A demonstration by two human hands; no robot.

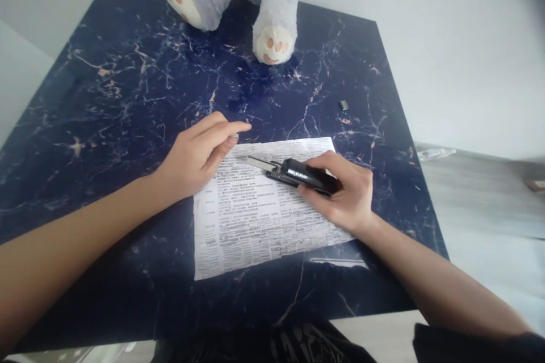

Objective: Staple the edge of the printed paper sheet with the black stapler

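My right hand [344, 187] is wrapped around a black stapler [313, 176] held over the printed sheet of paper [247, 221]. From the stapler's front, a thin metal tray [259, 163] sticks out to the left, toward my other hand. My left hand [200, 150] is at the paper's upper left corner, thumb and index finger brought close together. At its thumb tip shows a tiny greyish piece [235, 136], too small to name. The paper lies on the table, covered with dense small text, partly hidden by both hands and the stapler.
A small metallic piece [343, 105] lies on the dark blue marbled table [140, 91], beyond the paper to the right. A grey plush toy [275, 17] sits at the far edge. Near the front edge, a flat pale-rimmed object [338, 262] lies below the paper.
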